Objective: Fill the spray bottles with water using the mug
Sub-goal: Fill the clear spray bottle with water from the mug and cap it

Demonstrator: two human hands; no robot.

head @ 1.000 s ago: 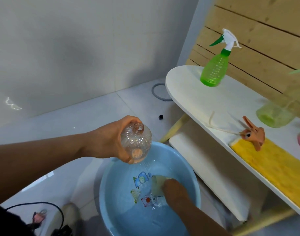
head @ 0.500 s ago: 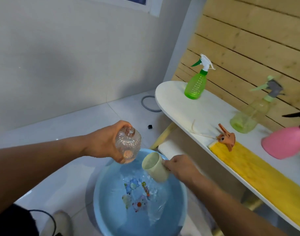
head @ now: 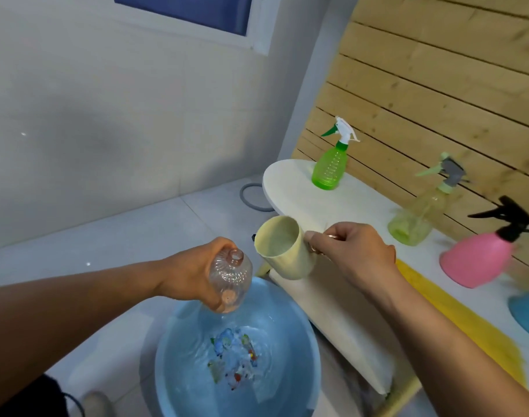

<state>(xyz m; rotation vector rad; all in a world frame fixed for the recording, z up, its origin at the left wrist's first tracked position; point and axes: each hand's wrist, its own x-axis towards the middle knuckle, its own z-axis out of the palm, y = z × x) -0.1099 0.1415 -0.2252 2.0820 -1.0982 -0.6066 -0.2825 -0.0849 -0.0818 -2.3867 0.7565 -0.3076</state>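
White tiled floor (head: pixel 167 236), blue basin (head: pixel 173 371) beside the white shelf (head: pixel 290 188) edge — left hand (head: pixel 191 272) grips the capless clear bottle (head: pixel 230 279), right hand (head: pixel 350 251) holds the cream mug (head: pixel 282 248).

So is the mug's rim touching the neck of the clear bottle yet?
Apart. The head view shows floor tile between the mug rim and the clear bottle neck; the mug is held up and to the right of the opening.

Single head-worn wide-angle view, facing forward and steeply downward from close above the blue basin (head: pixel 236 356) on the floor. The white table (head: pixel 317 203) runs along the frame's right side. No second view to compare.
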